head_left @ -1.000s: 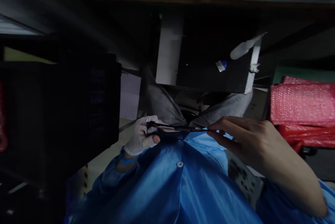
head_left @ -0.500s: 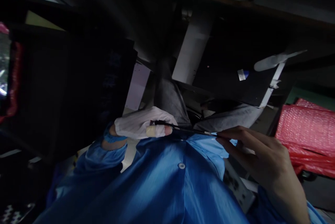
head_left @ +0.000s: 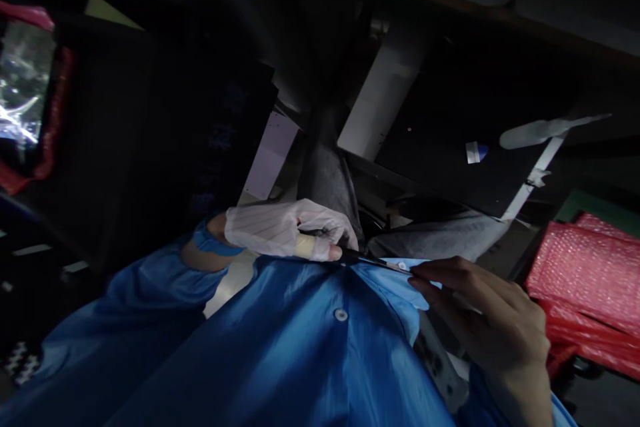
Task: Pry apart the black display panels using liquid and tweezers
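My left hand (head_left: 290, 230) wears a white striped glove with the thumb tip bare and a yellowish band around the thumb. It is closed around one end of a thin dark stick-like tool (head_left: 367, 259), held level in front of the blue coat (head_left: 300, 334). Toward the right the tool narrows and looks lighter. There my bare right hand (head_left: 490, 307) pinches its tip between thumb and fingers. The tool's exact kind is hard to make out in the dim light, and its left end is hidden in the glove.
Pink bubble wrap (head_left: 585, 274) lies at the right. A pale bottle with a long nozzle (head_left: 525, 135) and a small white-and-blue item (head_left: 476, 152) are on the dark surface ahead. Far left, a shiny silvery pack (head_left: 25, 87) has a red border. Dark box-like shapes stand at the left.
The view has shifted, bringing more of the silvery pack into sight at the left. The gloved hand covers more of the tool's left end. Both hands still hold the tool.
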Demonstrator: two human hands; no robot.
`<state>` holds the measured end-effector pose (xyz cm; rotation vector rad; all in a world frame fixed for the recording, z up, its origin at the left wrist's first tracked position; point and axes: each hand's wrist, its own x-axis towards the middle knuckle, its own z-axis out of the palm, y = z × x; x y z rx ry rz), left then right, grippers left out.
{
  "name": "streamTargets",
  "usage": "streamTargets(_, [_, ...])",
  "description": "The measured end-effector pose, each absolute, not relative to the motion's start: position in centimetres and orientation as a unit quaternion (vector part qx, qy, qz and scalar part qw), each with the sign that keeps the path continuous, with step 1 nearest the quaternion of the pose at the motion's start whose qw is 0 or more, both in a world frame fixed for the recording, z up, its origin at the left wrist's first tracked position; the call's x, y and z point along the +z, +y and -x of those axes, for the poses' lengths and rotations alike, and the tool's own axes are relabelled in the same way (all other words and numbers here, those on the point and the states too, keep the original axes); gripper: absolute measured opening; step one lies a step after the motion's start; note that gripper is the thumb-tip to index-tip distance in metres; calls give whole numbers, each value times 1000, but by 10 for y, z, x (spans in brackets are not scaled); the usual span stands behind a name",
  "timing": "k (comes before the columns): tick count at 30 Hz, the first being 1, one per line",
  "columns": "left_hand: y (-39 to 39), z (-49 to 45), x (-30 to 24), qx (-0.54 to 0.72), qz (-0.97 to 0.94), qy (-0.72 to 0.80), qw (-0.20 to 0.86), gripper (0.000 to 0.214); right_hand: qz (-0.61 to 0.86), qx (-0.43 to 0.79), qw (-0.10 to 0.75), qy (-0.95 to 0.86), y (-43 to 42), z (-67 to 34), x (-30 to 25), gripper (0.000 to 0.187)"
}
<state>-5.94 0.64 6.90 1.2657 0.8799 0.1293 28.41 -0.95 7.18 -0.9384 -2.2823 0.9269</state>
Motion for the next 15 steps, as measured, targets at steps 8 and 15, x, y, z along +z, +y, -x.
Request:
streamTargets(8, [9, 52, 101, -36, -522, 482, 703, 32, 332, 322, 273, -844, -17, -282, 67, 8])
streamTargets(15, [12, 27, 108, -94, -574, 540, 609, 46, 352, 339, 265, -831, -23, -283, 74, 8])
